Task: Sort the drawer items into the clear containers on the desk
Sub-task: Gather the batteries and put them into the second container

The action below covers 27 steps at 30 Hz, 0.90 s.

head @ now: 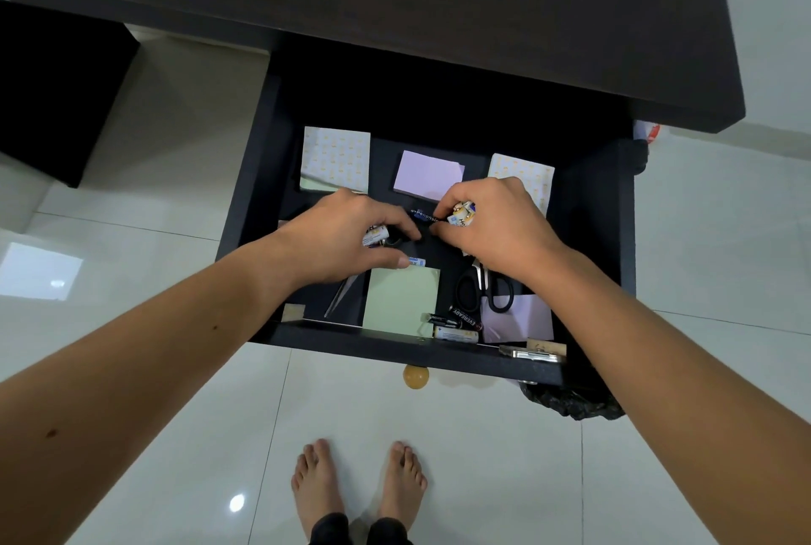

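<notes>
Left hand (346, 233) gripping batteries (376, 236), right hand (491, 222) clutching more

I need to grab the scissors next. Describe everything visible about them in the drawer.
The scissors lie flat on the drawer floor, front right, with black looped handles toward the drawer front and pale metal blades pointing back. The blades run under the right hand, so their tips are hidden. One handle loop overlaps a lilac paper; a green notepad lies left.
</notes>
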Motion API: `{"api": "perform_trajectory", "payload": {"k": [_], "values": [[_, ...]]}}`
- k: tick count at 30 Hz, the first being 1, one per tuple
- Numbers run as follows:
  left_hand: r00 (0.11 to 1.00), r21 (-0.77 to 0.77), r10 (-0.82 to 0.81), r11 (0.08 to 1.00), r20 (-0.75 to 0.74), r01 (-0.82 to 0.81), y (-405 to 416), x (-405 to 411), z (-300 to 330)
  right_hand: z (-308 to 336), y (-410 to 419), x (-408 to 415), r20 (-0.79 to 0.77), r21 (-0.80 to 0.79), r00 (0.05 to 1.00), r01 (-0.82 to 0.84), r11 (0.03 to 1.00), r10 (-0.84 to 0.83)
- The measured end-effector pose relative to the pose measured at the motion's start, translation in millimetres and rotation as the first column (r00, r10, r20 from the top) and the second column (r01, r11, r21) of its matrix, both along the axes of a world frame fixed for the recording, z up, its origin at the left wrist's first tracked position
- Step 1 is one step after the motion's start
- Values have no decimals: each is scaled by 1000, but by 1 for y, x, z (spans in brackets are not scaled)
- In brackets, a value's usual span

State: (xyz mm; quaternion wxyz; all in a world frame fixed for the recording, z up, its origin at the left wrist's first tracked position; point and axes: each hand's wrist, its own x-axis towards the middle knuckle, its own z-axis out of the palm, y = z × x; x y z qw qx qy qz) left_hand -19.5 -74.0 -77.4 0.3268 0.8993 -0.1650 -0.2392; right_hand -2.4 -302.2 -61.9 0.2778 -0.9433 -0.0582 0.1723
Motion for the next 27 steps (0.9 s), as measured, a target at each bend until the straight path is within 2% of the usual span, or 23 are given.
{"api": "perform_trajectory", "payload": {"k": [5,13,17,21,27], "values": [[999,96,-48,994,1,47,-3,1,0,8,-11,-2,-95,222,983,174,959,-156],[998,151,-62,987,-6,62,-4,0,-2,19,-27,1,-322,490,908,402,774,-268],[994,156,-108,982,27,103,-5,0,-1,27,-36,1,-346,609,907,413,677,-241],[993,113,-109,988,49,103,-4,0,-1,30,-40,2,-422,655,893,420,629,-157],[998,-94,-1,996,58,6,-3,0,0,26,-36,-4,-479,597,866,443,669,-146]]}}
